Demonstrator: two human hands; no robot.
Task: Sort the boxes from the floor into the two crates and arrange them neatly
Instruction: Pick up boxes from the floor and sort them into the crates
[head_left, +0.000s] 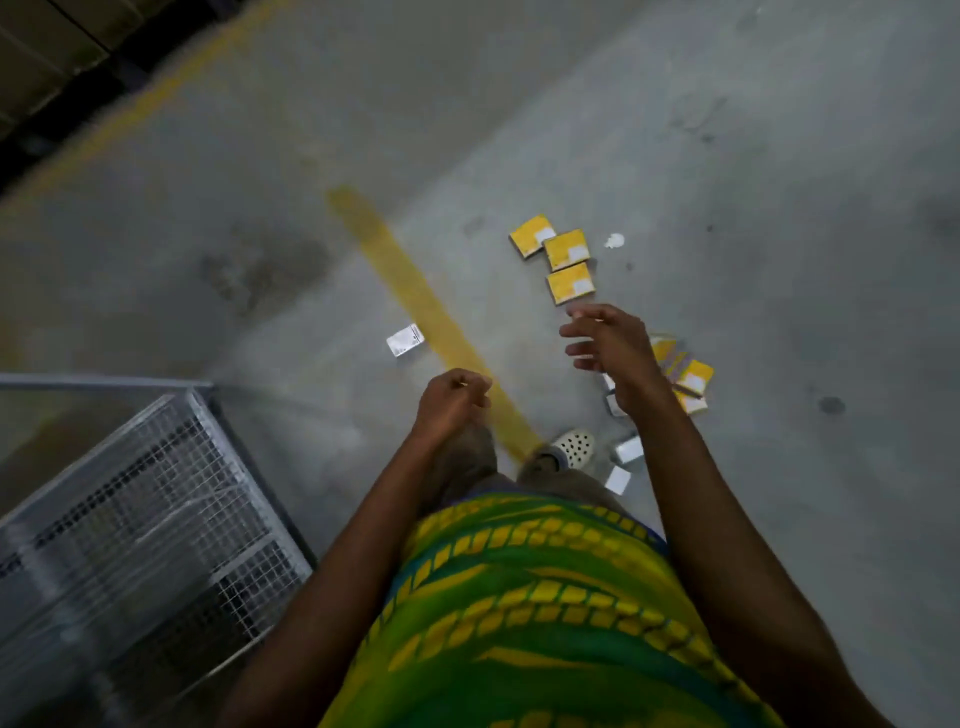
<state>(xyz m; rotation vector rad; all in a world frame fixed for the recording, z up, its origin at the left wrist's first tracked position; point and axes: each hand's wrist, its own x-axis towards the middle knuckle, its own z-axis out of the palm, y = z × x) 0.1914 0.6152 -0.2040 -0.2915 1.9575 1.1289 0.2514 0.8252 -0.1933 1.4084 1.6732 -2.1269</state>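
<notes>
Yellow boxes (560, 258) – white labels, scattered on floor (727, 156), right hand (605, 340) open above

Three yellow boxes (553, 252) with white labels are seen on the grey concrete floor (727, 156), which is mottled with darker stains. A yellow painted stripe (415, 296) is laid across it, and a fainter yellow line (156, 98) at far left. A white box (405, 340) with fine dark print is seen left of the stripe. A silver-grey wire-mesh crate (145, 493) shows a grid pattern. The shirt (530, 613) is patterned in green and yellow bands. A white clog (571, 447) is dotted with black holes.
</notes>
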